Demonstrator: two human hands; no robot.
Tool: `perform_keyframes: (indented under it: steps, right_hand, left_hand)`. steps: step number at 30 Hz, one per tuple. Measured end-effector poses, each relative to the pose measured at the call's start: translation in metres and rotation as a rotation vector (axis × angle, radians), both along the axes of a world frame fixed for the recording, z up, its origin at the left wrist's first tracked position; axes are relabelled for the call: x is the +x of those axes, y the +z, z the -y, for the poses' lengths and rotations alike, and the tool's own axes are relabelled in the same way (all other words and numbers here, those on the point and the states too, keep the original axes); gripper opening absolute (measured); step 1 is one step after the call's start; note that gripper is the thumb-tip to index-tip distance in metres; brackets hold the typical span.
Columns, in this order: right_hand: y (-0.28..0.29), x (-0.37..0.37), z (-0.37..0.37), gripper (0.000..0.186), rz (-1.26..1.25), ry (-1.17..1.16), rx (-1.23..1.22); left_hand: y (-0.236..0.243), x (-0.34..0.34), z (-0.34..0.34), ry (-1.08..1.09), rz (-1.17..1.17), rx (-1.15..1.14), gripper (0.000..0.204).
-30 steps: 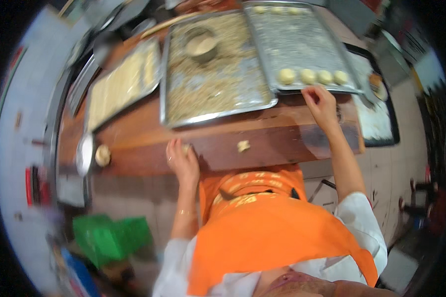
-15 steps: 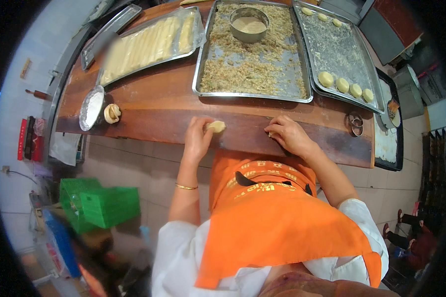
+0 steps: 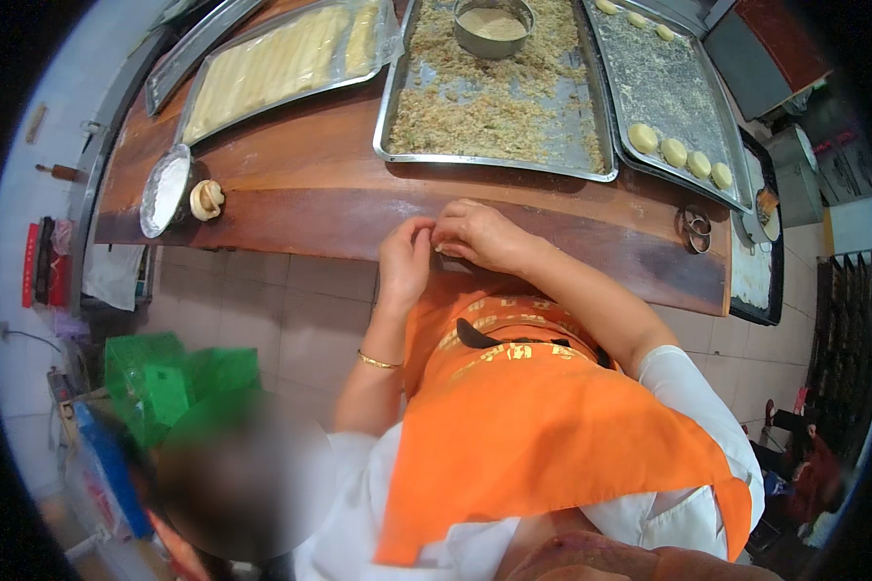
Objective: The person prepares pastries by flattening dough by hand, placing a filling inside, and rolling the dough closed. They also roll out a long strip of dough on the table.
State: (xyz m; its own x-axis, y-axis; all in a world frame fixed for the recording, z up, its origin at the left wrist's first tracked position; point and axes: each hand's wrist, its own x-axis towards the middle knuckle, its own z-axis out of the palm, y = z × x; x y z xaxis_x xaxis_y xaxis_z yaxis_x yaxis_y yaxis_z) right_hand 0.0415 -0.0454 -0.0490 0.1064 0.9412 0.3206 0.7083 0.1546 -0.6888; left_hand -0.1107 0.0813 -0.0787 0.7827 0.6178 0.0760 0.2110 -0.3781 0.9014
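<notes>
My left hand (image 3: pixel 406 259) and my right hand (image 3: pixel 479 236) meet over the near edge of the wooden table (image 3: pixel 300 221). The left fingers are closed round a small piece of pale dough, now almost wholly hidden behind the fingers. Bent over it, my right fingers are pinched together; what is between them cannot be made out. Beyond the hands lies a large metal tray (image 3: pixel 495 170) spread with crumbly filling, and a round metal tin (image 3: pixel 494 45) of pale powder or crumbs stands in it.
Left on the table are a bowl of white flour (image 3: pixel 168 198), a pale coiled roll (image 3: pixel 206 200) and a tray of long dough strips (image 3: pixel 262 73) under plastic. Rightward sit metal ring cutters (image 3: pixel 696 230) and a floured tray (image 3: pixel 670 97) with several dough rounds (image 3: pixel 672 152). Green crates (image 3: pixel 179 382) stand below left.
My right hand has moved left to join my left hand, which has shifted slightly right. The dough, plainly visible before in the left fingers, is now hidden. The view has tilted slightly.
</notes>
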Motion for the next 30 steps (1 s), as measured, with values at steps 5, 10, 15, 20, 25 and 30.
perform_keyframes:
  steps: [5, 10, 15, 20, 25, 30]
  right_hand:
    - [0.009, 0.012, 0.006, 0.027, -0.011, -0.316, 0.257]
    - [0.027, 0.027, 0.030, 0.024, -0.223, -0.490, 0.171]
    - [0.011, 0.032, 0.064, 0.021, -0.331, -0.546, 0.124]
    - [-0.005, 0.037, 0.084, 0.018, -0.378, -0.616, 0.141]
    - [-0.001, 0.040, 0.083, 0.016, -0.418, -0.605, 0.183]
    - [0.008, 0.036, 0.080, 0.017, -0.432, -0.560, 0.209]
  left_hand:
    - [0.013, 0.025, -0.001, 0.078, 0.101, 0.199, 0.022]
    - [0.012, 0.079, -0.001, -0.181, 0.150, 0.467, 0.026]
    - [0.002, 0.091, -0.001, -0.462, -0.010, 0.774, 0.044]
    - [0.012, 0.093, 0.014, -0.636, -0.032, 0.894, 0.060]
    - [0.016, 0.101, 0.014, -0.683, -0.137, 0.913, 0.059]
    - [0.014, 0.108, 0.012, -0.651, -0.065, 1.034, 0.052]
